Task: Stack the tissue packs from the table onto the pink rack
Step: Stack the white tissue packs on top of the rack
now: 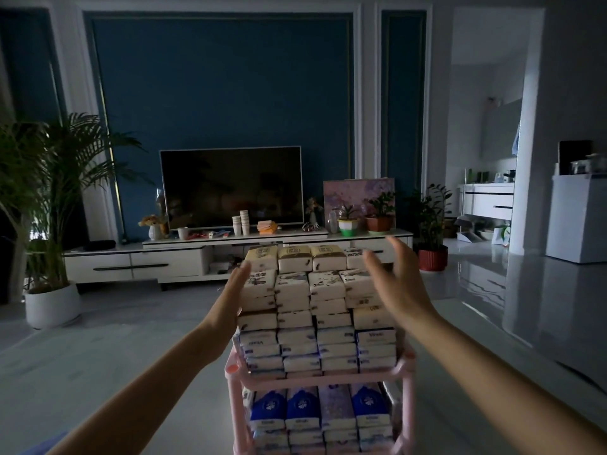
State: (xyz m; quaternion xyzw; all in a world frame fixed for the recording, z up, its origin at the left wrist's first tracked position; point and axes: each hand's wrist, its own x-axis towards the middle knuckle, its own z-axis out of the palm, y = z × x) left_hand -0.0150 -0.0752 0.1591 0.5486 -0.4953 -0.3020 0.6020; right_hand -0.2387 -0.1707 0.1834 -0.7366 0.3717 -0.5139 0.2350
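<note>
the tissue packs [317, 297], light and soft i think, stand high on the pink rack [315, 376], with the left hand [235, 290] flat against the left side and the right hand [392, 284] open near the right side.

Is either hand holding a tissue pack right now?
No, the left hand lies flat against the left side of the stack and the right hand is spread open beside it, neither gripping anything.
</note>
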